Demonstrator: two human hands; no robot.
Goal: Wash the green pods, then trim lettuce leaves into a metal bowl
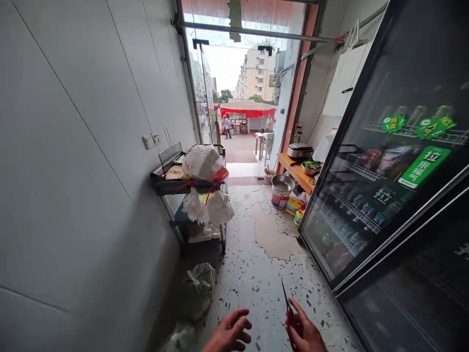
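Note:
My right hand (303,328), at the bottom right of centre, is closed around the red handles of a pair of scissors (284,292). Their thin dark blades point up and away from me, and most of the grip is hidden by my fingers. To the left, my left hand (231,331) is empty, its fingers apart and slightly curled above the speckled floor (252,286). A clear plastic bag (202,281) lies on the floor beyond that hand, beside the wall. Neither hand touches anything else.
A dark cart (172,188) carrying plastic bags (202,161) stands along the left wall. On the right are a glass-door fridge (351,205), a wooden table (298,176) with greens in a bowl (311,167), and a bucket under a metal basin (283,183). A doorway opens outside ahead.

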